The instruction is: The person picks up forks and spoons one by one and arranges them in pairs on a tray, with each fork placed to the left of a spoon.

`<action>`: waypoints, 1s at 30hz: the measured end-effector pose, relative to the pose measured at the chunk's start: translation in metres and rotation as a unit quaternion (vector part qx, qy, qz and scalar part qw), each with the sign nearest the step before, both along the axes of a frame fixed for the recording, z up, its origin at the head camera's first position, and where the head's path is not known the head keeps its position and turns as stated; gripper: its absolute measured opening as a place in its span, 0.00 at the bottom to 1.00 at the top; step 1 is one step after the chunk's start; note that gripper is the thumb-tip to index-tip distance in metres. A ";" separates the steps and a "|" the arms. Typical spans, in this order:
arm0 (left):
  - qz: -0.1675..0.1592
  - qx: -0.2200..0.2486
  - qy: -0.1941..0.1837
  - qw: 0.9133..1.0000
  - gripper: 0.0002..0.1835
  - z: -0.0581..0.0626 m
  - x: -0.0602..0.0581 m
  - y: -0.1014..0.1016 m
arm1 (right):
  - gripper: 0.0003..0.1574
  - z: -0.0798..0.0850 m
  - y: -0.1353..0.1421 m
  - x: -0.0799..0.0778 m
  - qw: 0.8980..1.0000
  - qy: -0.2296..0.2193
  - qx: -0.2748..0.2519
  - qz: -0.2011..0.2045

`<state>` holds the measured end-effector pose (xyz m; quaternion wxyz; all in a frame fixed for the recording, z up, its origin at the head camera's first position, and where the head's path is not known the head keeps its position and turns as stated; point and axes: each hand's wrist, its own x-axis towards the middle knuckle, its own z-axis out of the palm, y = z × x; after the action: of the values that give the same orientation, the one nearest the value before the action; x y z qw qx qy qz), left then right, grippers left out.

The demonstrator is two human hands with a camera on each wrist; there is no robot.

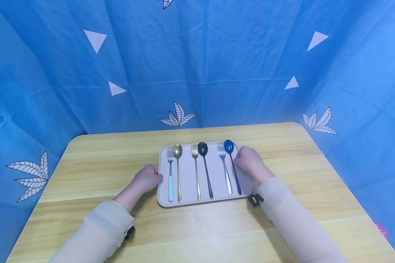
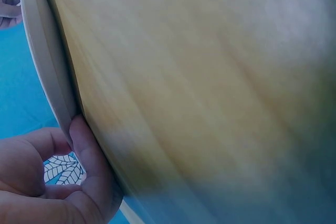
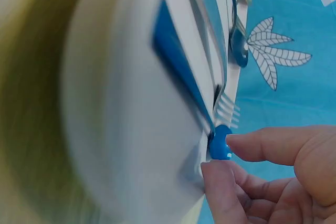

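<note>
A pale pinkish tray (image 1: 213,171) lies on the wooden table. My left hand (image 1: 147,178) pinches its left rim between thumb and finger, as the left wrist view shows. At the right rim is my right hand (image 1: 250,160), its thumb and forefinger apart beside the blue spoon (image 3: 220,142); whether the hand touches the rim is unclear. From left to right on the tray lie a light-blue-handled fork (image 1: 170,182), a gold spoon (image 1: 177,151), a gold fork (image 1: 196,168), a black spoon (image 1: 202,149), a silver fork (image 1: 224,166) and that blue spoon.
The wooden table (image 1: 197,230) extends around the tray on all sides. A blue patterned curtain (image 1: 200,73) hangs behind and at both sides. Dark wrist devices sit at the left sleeve (image 1: 108,219) and the right sleeve (image 1: 283,201).
</note>
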<state>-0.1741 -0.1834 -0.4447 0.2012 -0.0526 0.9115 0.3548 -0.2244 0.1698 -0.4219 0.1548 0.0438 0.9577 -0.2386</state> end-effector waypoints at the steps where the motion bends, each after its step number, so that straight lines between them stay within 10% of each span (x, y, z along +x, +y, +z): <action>1: 0.000 0.001 0.000 1.000 0.14 0.000 0.000 0.000 | 0.20 0.000 0.002 0.001 1.000 -0.001 -0.004 -0.002; 7: 0.003 0.000 0.000 1.000 0.12 0.004 0.003 0.001 | 0.06 0.001 0.012 0.002 1.000 0.002 -0.002 -0.002; 30: 0.003 -0.007 0.001 1.000 0.12 0.002 0.000 0.000 | 0.03 -0.010 0.018 0.000 0.999 -0.032 0.000 -0.006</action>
<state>-0.1738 -0.1835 -0.4432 0.1990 -0.0562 0.9142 0.3486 -0.2243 0.1879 -0.4315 0.1841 0.0570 0.9520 -0.2377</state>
